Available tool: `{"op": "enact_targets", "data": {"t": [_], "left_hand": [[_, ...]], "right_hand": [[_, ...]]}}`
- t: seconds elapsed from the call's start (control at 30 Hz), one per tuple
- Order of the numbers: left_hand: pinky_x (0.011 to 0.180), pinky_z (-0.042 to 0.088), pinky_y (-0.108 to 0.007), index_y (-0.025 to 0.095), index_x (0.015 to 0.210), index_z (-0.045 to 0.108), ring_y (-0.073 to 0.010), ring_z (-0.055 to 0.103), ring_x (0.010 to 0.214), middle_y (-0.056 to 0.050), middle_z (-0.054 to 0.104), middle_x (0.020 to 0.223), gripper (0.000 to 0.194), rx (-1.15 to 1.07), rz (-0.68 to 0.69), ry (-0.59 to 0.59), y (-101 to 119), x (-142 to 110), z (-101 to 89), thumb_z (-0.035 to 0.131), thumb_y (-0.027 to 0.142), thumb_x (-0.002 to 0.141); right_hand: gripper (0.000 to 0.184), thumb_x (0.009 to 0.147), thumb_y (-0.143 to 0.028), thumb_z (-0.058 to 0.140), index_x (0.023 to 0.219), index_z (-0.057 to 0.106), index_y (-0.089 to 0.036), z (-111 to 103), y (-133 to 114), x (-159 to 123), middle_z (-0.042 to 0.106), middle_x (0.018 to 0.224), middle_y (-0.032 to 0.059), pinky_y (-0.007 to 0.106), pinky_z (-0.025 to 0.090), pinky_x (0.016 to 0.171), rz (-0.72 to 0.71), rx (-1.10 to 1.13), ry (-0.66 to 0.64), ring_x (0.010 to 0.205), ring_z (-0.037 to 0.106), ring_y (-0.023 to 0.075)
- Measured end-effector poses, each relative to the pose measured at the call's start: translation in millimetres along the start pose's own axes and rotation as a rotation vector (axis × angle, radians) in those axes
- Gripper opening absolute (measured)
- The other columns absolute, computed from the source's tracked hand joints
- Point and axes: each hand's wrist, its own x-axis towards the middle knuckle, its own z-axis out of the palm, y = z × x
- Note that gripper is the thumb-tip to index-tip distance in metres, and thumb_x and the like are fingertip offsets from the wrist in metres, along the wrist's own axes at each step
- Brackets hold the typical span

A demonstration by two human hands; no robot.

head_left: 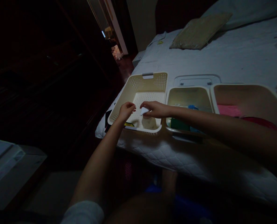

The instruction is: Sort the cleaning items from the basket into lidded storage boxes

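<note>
A cream perforated basket (pixel 160 81) lies on the bed's near edge. My left hand (pixel 126 110) hovers over its near side with the fingers curled together; what they hold, if anything, is hidden. My right hand (pixel 154 109) reaches in from the right and pinches a small white object (pixel 144 110) just above the basket floor. Below that hand, a pale round item (pixel 149 122) rests in the basket's near corner. The two hands are close together, almost touching.
Two more cream bins stand to the right: a middle bin (pixel 188 93) with blue and green items, and a larger bin (pixel 250 96) with pink and red cloth. A lid (pixel 196 80) lies behind them. A pillow (pixel 200 31) sits farther up the bed. Dark furniture fills the left.
</note>
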Motion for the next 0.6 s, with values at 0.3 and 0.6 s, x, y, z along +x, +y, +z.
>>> {"op": "enact_targets", "data": {"t": [0.3,0.6], "left_hand": [[0.06,0.044,-0.023,0.016,0.073,0.057,-0.0109,0.061,0.059,0.0,0.064,0.067,0.008,-0.003,-0.005,0.003,4,-5,0.0,0.064,0.021,0.07],[0.073,0.047,-0.029,0.017,0.083,0.059,-0.0168,0.062,0.084,-0.005,0.065,0.086,0.034,-0.09,0.208,-0.142,31,-12,22.0,0.064,0.049,0.073]], "right_hand": [[0.04,0.082,-0.017,0.056,0.121,0.049,-0.014,-14,14,7,0.063,0.113,0.0093,0.031,0.048,0.085,-0.005,0.393,0.339,0.096,0.062,0.0174],[0.042,0.079,-0.003,0.051,0.119,0.05,-0.016,-59,8,-6,0.067,0.096,0.0044,0.036,0.051,0.089,-0.032,0.73,0.551,0.095,0.065,0.0159]]}}
